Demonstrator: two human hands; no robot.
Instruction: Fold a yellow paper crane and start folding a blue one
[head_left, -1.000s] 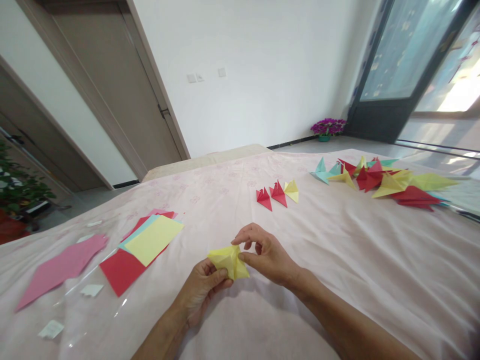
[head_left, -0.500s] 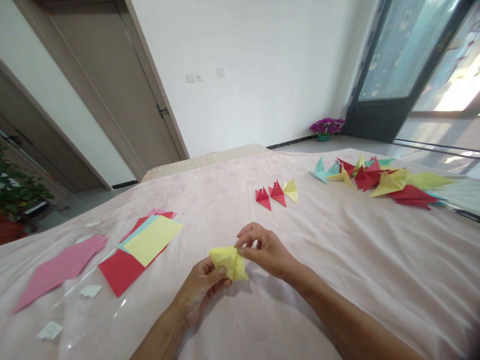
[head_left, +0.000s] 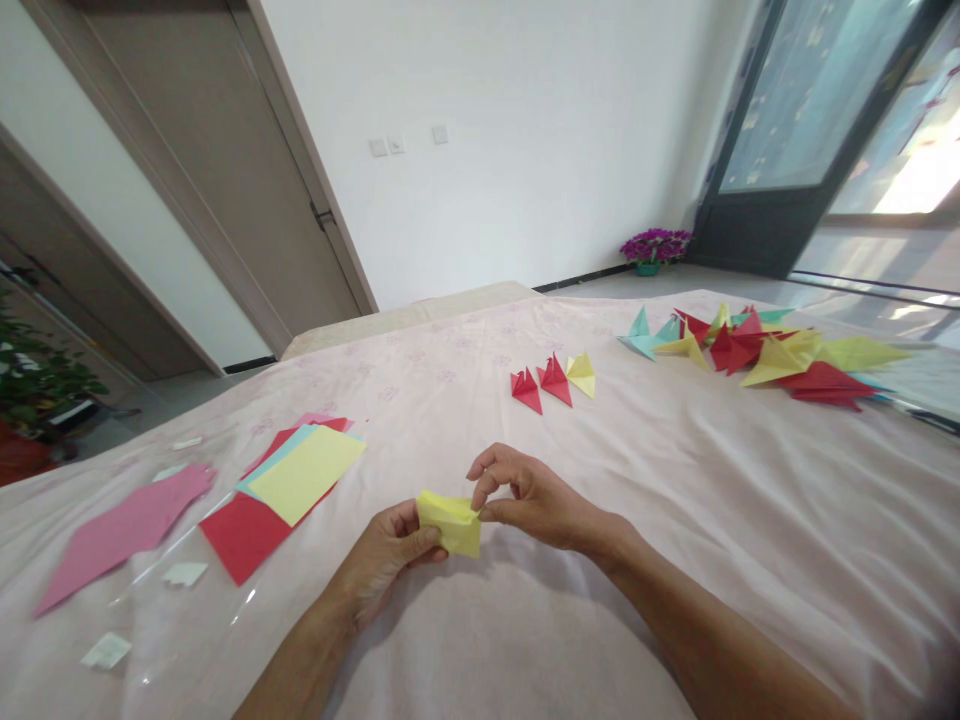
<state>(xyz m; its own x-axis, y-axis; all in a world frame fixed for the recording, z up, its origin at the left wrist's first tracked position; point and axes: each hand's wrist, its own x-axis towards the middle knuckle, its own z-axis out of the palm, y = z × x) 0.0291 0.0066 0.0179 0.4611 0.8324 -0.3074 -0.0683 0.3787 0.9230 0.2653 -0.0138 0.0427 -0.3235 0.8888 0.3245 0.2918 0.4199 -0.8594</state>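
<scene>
1. Near the front of the pink cloth, low centre: yellow fold, held just above the cloth between both hands.
2. Left hand: grip closed on the fold's left end, thumb on top, fingers beneath.
3. Right hand: grip closed on the fold's right edge, pinched by thumb and forefinger; remaining fingers curled above.
4. Orientation: the fold's long axis runs left to right, tilted slightly down toward the right; its near right corner points toward the person. Both hands touch it, one at each end.
5. Surroundings: flat sheets lie well to the left; three small folds sit beyond; a pile of folds lies far right.
</scene>
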